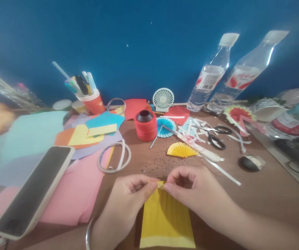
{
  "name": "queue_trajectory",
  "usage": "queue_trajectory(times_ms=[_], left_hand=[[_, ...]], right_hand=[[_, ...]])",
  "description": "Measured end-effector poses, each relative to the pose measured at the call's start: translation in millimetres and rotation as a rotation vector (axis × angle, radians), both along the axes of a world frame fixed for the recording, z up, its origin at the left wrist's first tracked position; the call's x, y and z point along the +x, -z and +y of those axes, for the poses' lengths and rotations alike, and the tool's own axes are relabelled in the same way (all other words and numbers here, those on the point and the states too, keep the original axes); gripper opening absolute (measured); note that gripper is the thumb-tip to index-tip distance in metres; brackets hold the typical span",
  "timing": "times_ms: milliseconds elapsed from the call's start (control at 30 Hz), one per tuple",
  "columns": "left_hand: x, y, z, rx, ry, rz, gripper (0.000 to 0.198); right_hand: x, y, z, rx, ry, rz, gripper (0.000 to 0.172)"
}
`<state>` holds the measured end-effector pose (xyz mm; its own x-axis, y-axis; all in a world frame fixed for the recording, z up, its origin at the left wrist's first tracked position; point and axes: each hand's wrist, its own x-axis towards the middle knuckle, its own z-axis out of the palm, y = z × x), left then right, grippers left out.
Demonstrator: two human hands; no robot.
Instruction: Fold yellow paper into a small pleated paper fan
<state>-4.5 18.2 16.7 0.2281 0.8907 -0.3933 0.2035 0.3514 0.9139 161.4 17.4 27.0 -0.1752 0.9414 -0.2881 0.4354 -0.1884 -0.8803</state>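
Note:
A yellow sheet of paper [166, 220] with pleat creases lies on the wooden table [264, 194] right in front of me. My left hand [130, 194] and my right hand [191, 189] meet at its far edge. Both pinch that edge between thumb and fingertips, almost touching each other. A bangle sits on my left wrist. Just beyond my hands lies a small folded yellow paper fan [182, 150].
A phone [34, 191] lies on pink paper [79, 194] at the left. Beyond are a tape ring [114, 157], red thread spool [145, 125], blue paper fan [166, 127], scissors [216, 136], pen cup [90, 95], small white fan [163, 99], two water bottles [209, 78], coloured sheets.

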Motion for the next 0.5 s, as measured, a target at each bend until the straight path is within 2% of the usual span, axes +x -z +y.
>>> queue_trajectory(times_ms=[167,500], left_hand=[[-3.1,2.6,-2.6,0.009,0.031,0.049,0.023],[-3.8,0.4,-7.2,-0.086,0.015,-0.006,0.03]], right_hand=[[1.1,-2.2,2.2,-0.01,0.017,-0.027,0.013],[1.9,-3.1,-0.5,-0.009,0.021,-0.021,0.013]])
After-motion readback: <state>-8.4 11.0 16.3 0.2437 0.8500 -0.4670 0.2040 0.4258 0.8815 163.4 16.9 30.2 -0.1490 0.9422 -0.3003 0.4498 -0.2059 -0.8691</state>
